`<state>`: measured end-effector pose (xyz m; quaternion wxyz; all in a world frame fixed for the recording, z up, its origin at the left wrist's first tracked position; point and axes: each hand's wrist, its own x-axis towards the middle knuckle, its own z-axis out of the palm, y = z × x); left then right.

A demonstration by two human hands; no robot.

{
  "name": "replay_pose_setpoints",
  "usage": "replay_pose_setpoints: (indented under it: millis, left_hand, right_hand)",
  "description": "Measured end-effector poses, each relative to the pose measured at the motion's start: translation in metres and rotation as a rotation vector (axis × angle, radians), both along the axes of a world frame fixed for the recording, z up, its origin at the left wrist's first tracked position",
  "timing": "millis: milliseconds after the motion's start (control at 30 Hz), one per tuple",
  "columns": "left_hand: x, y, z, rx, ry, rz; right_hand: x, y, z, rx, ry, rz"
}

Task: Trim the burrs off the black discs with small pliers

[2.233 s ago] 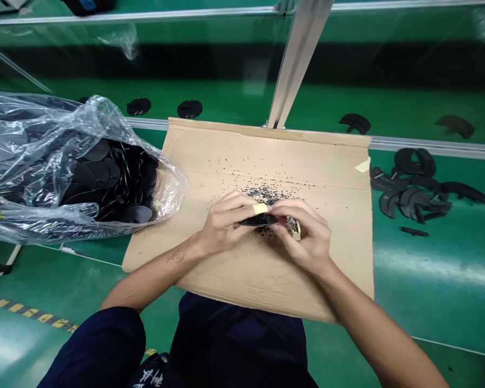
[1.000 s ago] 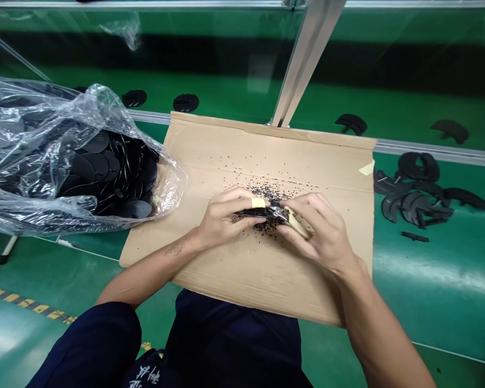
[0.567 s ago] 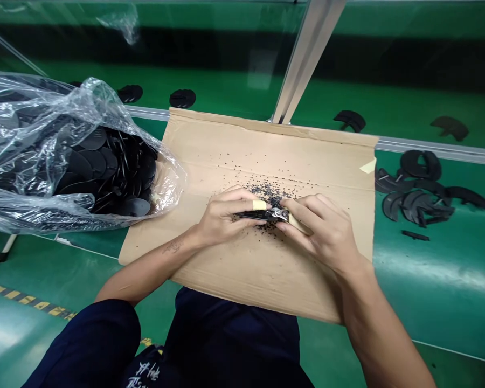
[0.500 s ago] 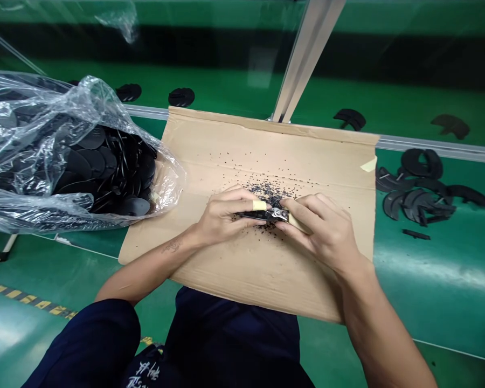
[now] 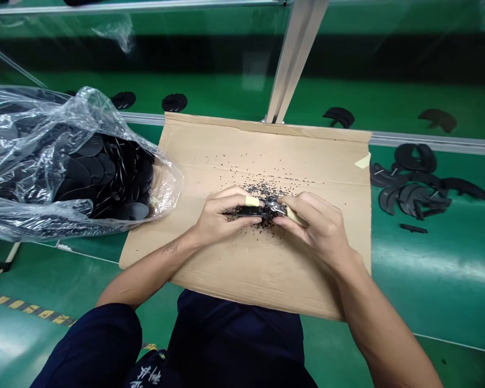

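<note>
Pinched between the fingers and thumb of my left hand [image 5: 220, 216] is a thin black plastic part [image 5: 244, 210]; yellow tape wraps one of this hand's fingers. My right hand [image 5: 323, 225] is closed around a pair of nippers [image 5: 277, 207] with a metal head and pale handles, mostly hidden in the palm. The metal jaws meet the right end of the black part; whether they bite on it I cannot tell. Small black scraps [image 5: 262, 188] lie scattered under and beyond both hands on a cardboard sheet [image 5: 234, 269].
A clear plastic bag [image 5: 76, 102] full of black discs [image 5: 91, 167] lies open at the left. To the right, curved black pieces [image 5: 412, 196] are heaped on the green table [image 5: 436, 264]. A glass panel with a metal post [image 5: 295, 59] borders the far edge.
My view has shifted a little, so the scene sits slightly lower and further left. The nippers have tilted slightly at the part's right end. Both hands keep their holds.
</note>
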<state>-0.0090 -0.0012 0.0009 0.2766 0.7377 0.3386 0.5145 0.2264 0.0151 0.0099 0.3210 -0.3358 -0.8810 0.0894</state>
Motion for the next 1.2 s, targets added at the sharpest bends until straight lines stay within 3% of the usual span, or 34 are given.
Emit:
replay_pose_setpoints:
  millis: [233,467,700,867,1100,1200]
  left_hand:
    - [0.002,0.002,-0.005,0.082,0.116,0.023]
    - [0.001,0.004,-0.006,0.091,0.035,0.084]
    - [0.003,0.001,-0.005,0.071,-0.032,0.011]
    - [0.005,0.000,-0.006,0.060,-0.008,0.030]
    - [0.004,0.000,-0.007,0.139,0.151,0.086]
    - [0.005,-0.001,-0.010,0.165,0.209,0.089]
  right_hand:
    - [-0.002,0.000,-0.001,0.106,-0.148,-0.087]
    - [-0.003,0.000,-0.001,-0.146,0.096,-0.089]
    - [-0.015,-0.008,0.001,-0.282,0.309,-0.015]
    - [-0.018,-0.011,0.000,-0.189,0.330,0.038]
    - [-0.019,-0.017,-0.005,0.210,0.123,0.000]
    - [-0.019,-0.018,-0.006,0.197,0.126,0.021]
